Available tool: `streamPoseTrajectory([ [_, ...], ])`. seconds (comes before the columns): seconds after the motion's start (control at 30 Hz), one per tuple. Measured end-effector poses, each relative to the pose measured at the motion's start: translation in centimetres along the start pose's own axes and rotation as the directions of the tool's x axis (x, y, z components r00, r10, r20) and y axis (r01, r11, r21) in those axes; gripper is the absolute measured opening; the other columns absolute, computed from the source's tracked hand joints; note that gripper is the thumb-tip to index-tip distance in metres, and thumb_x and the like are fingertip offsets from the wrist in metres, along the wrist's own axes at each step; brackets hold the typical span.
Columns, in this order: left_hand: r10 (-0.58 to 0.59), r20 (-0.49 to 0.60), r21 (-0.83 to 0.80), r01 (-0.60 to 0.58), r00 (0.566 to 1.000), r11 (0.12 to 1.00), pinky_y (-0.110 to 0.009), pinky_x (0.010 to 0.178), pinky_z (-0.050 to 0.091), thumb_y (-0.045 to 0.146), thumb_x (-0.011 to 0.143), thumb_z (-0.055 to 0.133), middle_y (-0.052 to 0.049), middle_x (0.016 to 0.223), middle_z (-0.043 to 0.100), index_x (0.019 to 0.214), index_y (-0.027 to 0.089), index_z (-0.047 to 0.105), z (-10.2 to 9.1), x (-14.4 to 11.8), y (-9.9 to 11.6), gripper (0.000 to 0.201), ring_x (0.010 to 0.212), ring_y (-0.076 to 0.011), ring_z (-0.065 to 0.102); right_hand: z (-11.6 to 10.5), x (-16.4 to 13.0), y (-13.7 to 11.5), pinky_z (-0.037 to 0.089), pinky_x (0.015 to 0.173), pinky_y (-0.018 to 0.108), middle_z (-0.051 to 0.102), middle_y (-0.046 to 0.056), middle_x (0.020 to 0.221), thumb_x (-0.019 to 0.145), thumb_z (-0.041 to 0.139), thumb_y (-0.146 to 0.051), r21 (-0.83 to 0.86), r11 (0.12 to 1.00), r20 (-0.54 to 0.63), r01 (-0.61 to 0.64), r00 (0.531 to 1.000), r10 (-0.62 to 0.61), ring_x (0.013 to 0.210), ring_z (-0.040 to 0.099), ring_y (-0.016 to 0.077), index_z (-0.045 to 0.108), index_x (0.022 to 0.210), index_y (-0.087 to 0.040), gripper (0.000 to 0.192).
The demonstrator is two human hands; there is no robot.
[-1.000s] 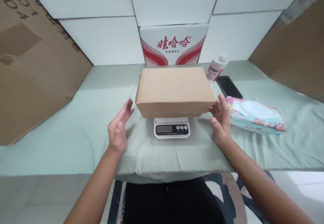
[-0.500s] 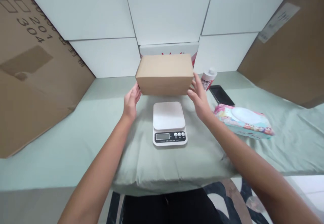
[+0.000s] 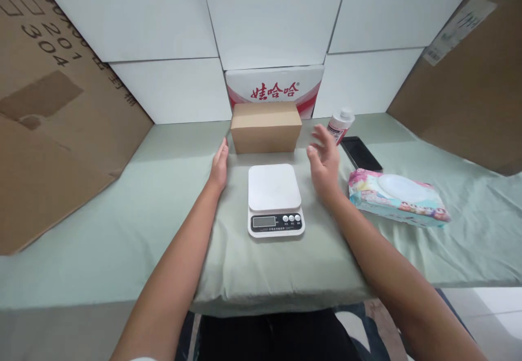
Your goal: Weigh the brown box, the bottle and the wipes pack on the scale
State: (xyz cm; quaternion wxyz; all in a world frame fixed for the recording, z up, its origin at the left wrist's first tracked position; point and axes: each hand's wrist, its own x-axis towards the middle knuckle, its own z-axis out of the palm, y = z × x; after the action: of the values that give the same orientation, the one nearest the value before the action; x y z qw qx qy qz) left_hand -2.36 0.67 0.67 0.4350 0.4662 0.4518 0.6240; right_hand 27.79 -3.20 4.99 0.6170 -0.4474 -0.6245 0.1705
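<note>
Left hand: the left hand (image 3: 219, 166) is open and flat, fingers together, lying low on the green cloth (image 3: 122, 209) just beside the near left corner of the cardboard box (image 3: 266, 128); whether a fingertip touches the box cannot be told.
Right hand: the right hand (image 3: 324, 162) is open with fingers spread and slightly blurred, raised a little above the cloth, near the right end of the box but apart from it. It holds nothing.
Box: a plain brown closed box, resting level on the cloth at the far middle of the table, just in front of a white carton with red lettering (image 3: 275, 90) that leans against the white wall panels.
Scale: a white kitchen scale (image 3: 275, 200) sits nearer than the box, between the two forearms; its platform is bare and its small display is too small to read.
Right side: a white bottle with a red label (image 3: 340, 124), a dark phone (image 3: 360, 153) lying flat, and a colourful pack of wipes (image 3: 397, 197) nearer and further right.
Edges: large brown cardboard sheets (image 3: 49, 111) stand at the far left and far right.
Step in hand: judged from the open palms on either side, the box stands on its own behind the scale and neither hand grips it.
Next move: anything further with the box would call for both palms to close in on its short ends and for a lift that clears the scale.
</note>
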Motion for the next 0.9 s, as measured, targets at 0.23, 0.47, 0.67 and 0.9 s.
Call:
streamPoseTrajectory([
  [0.23,0.002,-0.096,-0.007,-0.003,0.995,1.000,-0.038,0.138,0.023,0.063,0.101,0.051,-0.008,0.177,0.035,0.162,0.025,0.052,0.2,-0.9,1.1,0.072,0.167,-0.0225,0.031,-0.5,0.1,3.2,0.028,0.126,0.074,0.057,0.018,0.144,0.078,0.069,-0.040,-0.195,0.923,-0.471,-0.331,0.857,0.208,0.138,0.052,0.0391,0.044,0.148,-0.021,0.077],
  [0.47,-0.017,-0.120,-0.055,0.011,0.993,0.998,-0.038,0.138,0.025,0.061,0.101,0.049,-0.011,0.176,0.038,0.159,0.022,0.054,0.4,-0.7,1.4,0.071,0.166,-0.0225,0.034,0.2,0.4,4.3,0.058,0.099,0.050,0.069,0.011,0.114,0.075,0.077,-0.048,0.043,0.963,-0.307,-0.265,0.914,0.265,0.105,0.067,0.0277,0.057,0.115,-0.021,0.053],
  [0.67,-0.066,-0.147,-0.080,0.055,0.987,0.995,-0.036,0.137,0.026,0.060,0.104,0.041,-0.009,0.178,0.035,0.161,0.023,0.051,0.5,-0.7,1.9,0.068,0.166,-0.0202,0.034,1.6,-2.0,-2.1,0.060,0.081,0.037,0.073,0.009,0.115,0.081,0.086,-0.058,0.251,0.956,0.344,-0.150,0.937,0.057,0.096,0.070,0.0233,0.063,0.120,-0.023,0.057],
  [0.9,-0.045,-0.105,-0.039,0.041,0.993,0.998,-0.038,0.138,0.024,0.067,0.104,0.040,-0.008,0.178,0.036,0.159,0.026,0.053,0.2,-0.6,1.7,0.070,0.167,-0.0233,0.031,2.5,-3.5,-4.7,0.054,0.073,0.034,0.076,0.009,0.115,0.089,0.079,-0.046,0.130,0.986,0.601,-0.101,0.800,0.003,0.088,0.067,0.0212,0.066,0.125,-0.021,0.046],
])
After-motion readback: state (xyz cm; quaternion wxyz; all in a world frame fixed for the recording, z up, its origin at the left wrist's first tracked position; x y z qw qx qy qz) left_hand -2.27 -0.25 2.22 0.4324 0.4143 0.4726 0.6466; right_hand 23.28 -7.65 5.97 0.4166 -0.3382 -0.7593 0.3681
